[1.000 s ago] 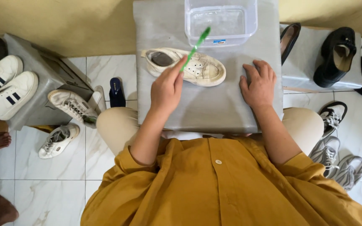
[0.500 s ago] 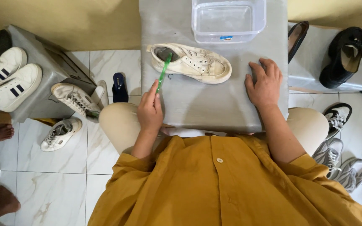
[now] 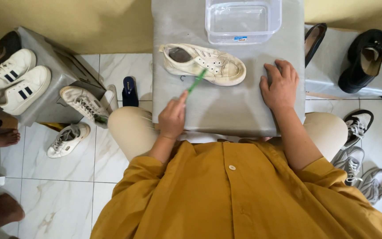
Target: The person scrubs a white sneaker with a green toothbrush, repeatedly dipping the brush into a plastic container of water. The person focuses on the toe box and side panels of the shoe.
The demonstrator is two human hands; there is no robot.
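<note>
near the table's front edge (image 3: 226, 128), hands (image 3: 172, 118) flank bare surface.

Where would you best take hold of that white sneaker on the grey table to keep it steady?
Probably at the heel end of the white sneaker, coming from the left: it lies sideways with its open collar there, bare of obstruction. The green brush in the left hand occupies the near side.
</note>
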